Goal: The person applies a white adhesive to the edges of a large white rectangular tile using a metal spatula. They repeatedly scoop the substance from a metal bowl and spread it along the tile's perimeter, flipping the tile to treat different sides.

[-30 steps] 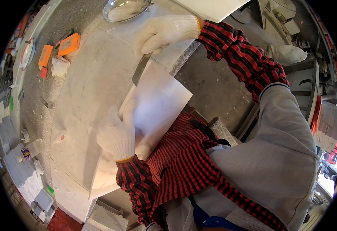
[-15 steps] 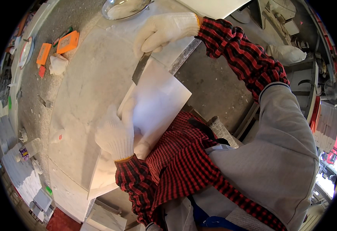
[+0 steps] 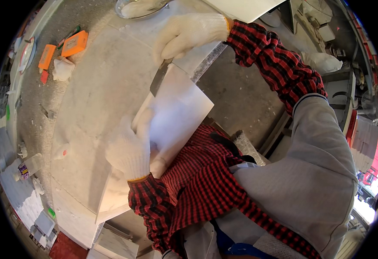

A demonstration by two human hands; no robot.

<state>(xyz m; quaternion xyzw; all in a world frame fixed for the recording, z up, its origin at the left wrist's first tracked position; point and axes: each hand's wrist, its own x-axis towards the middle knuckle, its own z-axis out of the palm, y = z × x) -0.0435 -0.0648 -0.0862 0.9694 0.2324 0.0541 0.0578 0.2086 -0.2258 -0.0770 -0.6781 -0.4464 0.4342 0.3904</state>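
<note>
My right hand [image 3: 191,35], in a white knit glove, grips a flat grey metal blade [image 3: 159,79] at the upper middle. The blade slants down, its lower end against the long left edge of a smooth white panel [image 3: 180,99]. I cannot tell the blade's exact kind, as its upper end is hidden in the glove. The panel tilts over the table's near edge in front of my body, its face glossy enough to mirror the glove. My left hand [image 3: 129,149], also gloved, holds the panel's left edge lower down, thumb and forefinger stretched along it.
A metal bowl [image 3: 139,7] with white matter stands at the top of the pale, dusty table [image 3: 89,86]. Orange boxes [image 3: 74,43] and a crumpled white cloth [image 3: 63,69] lie far left. A clear bottle [image 3: 30,167] lies at the left. Concrete floor [image 3: 236,90] shows right of the panel.
My right hand and the blade have moved slightly to the right and down along the panel edge. The left hand stays in place; the whole view has shifted a little.
</note>
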